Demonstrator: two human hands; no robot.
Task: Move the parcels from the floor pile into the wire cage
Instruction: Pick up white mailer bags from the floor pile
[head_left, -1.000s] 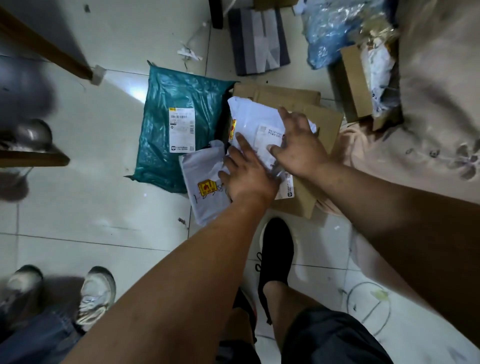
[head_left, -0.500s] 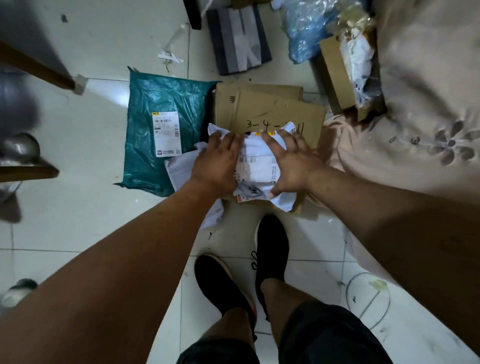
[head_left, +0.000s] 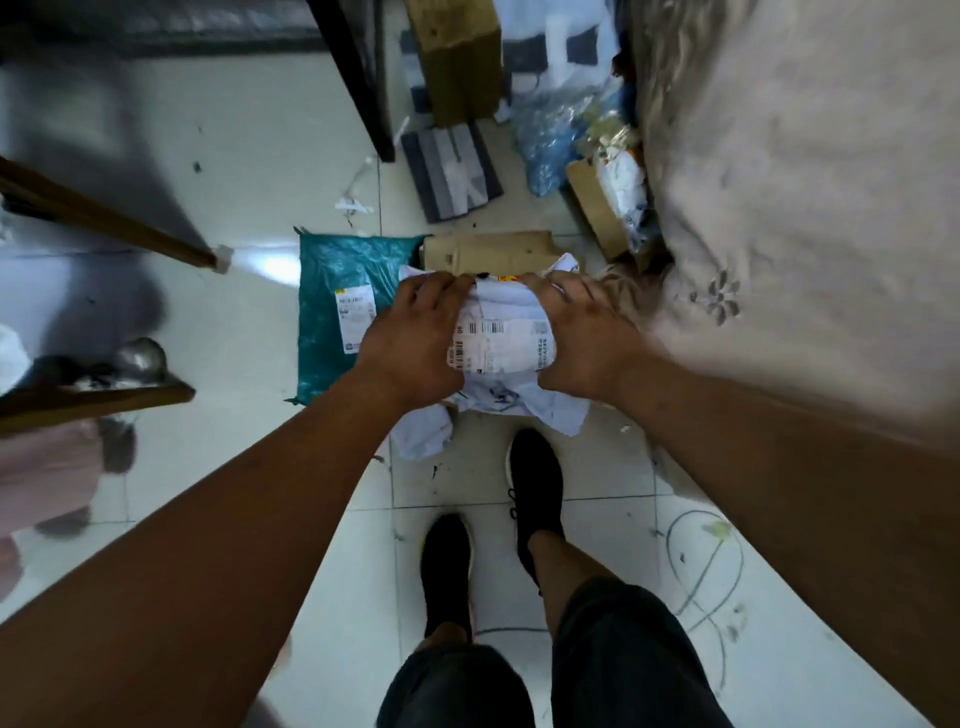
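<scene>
Since a second before, left hand and right hand had drawn together, each grip curled round an end of the white mailers, bunched just right of the teal parcel. They looked soft, light and slippery; clamping both ends seemed best
</scene>
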